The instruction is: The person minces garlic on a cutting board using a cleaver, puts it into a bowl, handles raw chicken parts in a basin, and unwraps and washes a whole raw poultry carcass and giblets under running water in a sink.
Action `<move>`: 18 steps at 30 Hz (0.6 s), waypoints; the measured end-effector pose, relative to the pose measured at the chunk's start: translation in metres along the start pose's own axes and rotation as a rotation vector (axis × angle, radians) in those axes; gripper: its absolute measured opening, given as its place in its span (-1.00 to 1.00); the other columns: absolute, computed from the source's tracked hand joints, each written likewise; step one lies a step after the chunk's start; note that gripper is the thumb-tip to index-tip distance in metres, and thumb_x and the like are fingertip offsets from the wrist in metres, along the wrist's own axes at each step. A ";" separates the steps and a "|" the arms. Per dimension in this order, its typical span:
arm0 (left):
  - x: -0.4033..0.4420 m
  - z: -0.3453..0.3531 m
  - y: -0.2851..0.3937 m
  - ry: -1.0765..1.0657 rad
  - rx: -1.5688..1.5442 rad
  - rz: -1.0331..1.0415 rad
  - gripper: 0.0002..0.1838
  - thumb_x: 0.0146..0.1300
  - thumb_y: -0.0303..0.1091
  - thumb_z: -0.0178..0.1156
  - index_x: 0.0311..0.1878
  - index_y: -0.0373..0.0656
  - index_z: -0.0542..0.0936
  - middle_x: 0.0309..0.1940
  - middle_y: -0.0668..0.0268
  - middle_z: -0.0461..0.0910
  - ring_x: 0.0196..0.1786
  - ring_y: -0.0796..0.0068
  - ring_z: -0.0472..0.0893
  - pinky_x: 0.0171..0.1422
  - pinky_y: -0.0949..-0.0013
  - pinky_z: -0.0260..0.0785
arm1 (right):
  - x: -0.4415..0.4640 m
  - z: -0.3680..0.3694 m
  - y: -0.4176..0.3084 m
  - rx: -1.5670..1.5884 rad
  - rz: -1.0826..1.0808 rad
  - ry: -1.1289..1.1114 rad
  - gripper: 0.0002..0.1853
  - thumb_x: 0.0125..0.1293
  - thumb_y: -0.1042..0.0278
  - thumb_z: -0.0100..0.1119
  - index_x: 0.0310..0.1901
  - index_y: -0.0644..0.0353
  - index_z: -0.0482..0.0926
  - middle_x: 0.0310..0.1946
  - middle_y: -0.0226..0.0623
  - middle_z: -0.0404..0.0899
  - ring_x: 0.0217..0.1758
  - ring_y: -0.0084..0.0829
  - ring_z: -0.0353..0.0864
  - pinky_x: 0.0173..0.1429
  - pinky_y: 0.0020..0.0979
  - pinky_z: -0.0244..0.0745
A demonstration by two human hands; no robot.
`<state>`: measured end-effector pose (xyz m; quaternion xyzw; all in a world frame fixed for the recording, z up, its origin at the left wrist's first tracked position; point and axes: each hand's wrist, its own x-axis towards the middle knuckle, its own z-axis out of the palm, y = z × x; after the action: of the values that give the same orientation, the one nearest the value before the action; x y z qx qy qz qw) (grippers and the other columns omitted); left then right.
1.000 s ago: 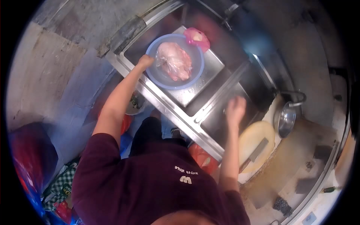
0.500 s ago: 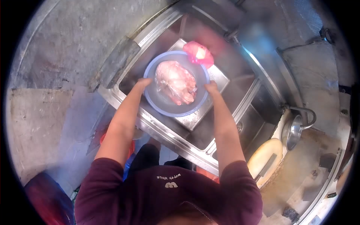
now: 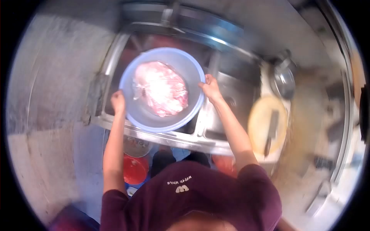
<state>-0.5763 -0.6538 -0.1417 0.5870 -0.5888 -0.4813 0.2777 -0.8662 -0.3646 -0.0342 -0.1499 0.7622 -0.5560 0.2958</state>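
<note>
A blue plastic basin [image 3: 133, 111] is held up over the left bowl of a steel sink [image 3: 115, 73]. Inside the basin lies a large piece of pink raw meat [image 3: 162, 90] in clear plastic wrap, its surface shiny with glare. My left hand [image 3: 118, 102] grips the basin's rim on the left side, fingers partly hidden by the rim. On the opposite side my right hand [image 3: 211, 88] is closed on the rim, near the divider between the two sink bowls. The basin blocks most of the sink bowl beneath it.
Right of the sink, a cleaver [image 3: 273, 127] lies on a round cutting board [image 3: 254, 119]. A metal bowl [image 3: 284, 82] stands behind the board. A red bucket [image 3: 135, 170] is on the floor below the sink's front edge. The sink's right bowl [image 3: 235, 92] adjoins the board.
The basin with the meat has come up, nearer the camera, both hands still on its rim. My view has turned, so the sink now lies more level. The pink bag is no longer visible.
</note>
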 end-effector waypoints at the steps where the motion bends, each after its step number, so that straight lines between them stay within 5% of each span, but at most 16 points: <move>1: -0.022 0.003 0.033 0.055 -0.076 0.034 -0.67 0.24 -0.23 0.08 -0.17 -0.37 0.56 -0.25 0.16 0.60 -0.17 0.38 0.53 -0.01 0.32 0.34 | -0.024 -0.017 -0.008 0.120 -0.028 0.051 -0.75 -0.02 0.63 0.11 -0.24 0.34 0.42 -0.43 -0.30 0.54 -0.37 -0.51 0.51 -0.29 -0.48 0.39; 5: -0.115 0.017 0.144 -0.100 -0.262 0.160 -0.69 0.27 -0.23 0.11 -0.12 -0.32 0.54 -0.28 0.29 0.57 -0.24 0.55 0.49 -0.10 0.48 0.34 | -0.110 -0.080 -0.013 0.264 0.025 0.219 -0.76 0.01 0.65 0.11 -0.23 0.32 0.41 -0.45 -0.33 0.55 -0.42 -0.58 0.51 -0.33 -0.54 0.38; 11: -0.188 0.117 0.158 -0.403 -0.129 0.203 -0.73 0.23 -0.31 0.14 -0.15 -0.36 0.54 -0.29 0.23 0.58 -0.21 0.52 0.52 -0.09 0.47 0.33 | -0.209 -0.177 0.047 0.215 0.054 0.473 -0.78 0.06 0.61 0.10 -0.21 0.38 0.41 -0.37 -0.21 0.56 -0.34 -0.48 0.55 -0.26 -0.49 0.43; 18: -0.236 0.165 0.162 -0.547 0.109 0.305 -0.61 0.20 -0.24 0.13 -0.08 -0.42 0.54 -0.27 0.14 0.62 -0.21 0.44 0.57 -0.07 0.40 0.37 | -0.266 -0.200 0.112 0.137 0.174 0.564 -0.79 0.09 0.53 0.13 -0.22 0.38 0.43 -0.42 -0.25 0.55 -0.41 -0.51 0.50 -0.33 -0.48 0.41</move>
<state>-0.7552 -0.4125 -0.0042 0.3548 -0.7478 -0.5418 0.1464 -0.7707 -0.0273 -0.0219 0.0966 0.7851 -0.5982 0.1284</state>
